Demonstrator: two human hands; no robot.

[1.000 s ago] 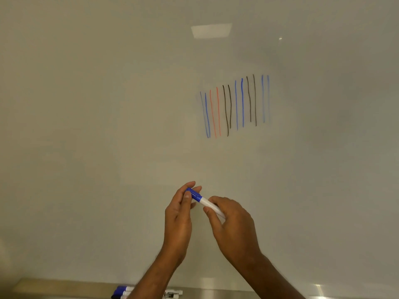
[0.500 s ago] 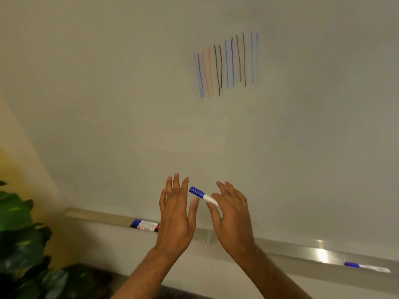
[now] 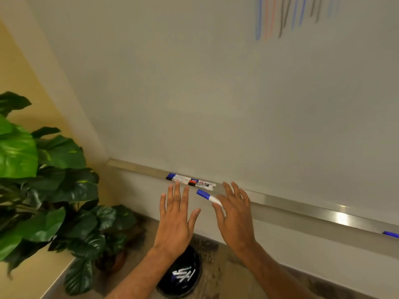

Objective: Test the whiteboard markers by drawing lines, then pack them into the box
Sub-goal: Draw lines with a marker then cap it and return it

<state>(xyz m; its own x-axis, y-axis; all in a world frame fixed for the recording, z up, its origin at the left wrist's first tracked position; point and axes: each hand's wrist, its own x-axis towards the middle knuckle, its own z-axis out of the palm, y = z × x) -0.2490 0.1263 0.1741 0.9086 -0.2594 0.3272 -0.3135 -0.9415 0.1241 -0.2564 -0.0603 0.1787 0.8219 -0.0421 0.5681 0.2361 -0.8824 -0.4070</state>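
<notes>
— Where is the marker being handled?
— The blue-capped white marker (image 3: 207,197) is held in the right hand (image 3: 234,216), just in front of the silver metal ledge (image 3: 280,202) under the white whiteboard (image 3: 194,93). It pokes out between thumb and forefinger with its cap pointing left, and the other fingers lie nearly straight.
— And the left hand?
— The left hand (image 3: 176,219) is wide, fingers spread, holding nothing. It is just in front of the ledge and apart from the marker.
— What lies on the ledge?
— A cluster of capped markers (image 3: 191,181), with blue, red and black caps. A lone blue marker (image 3: 391,234) rests far toward the ledge's right end.
— Elsewhere?
— Blurred blue, red and dark vertical lines (image 3: 289,16) sit well above the ledge. Below its left end stand a leafy green plant (image 3: 43,169) and a black round object (image 3: 183,275).
</notes>
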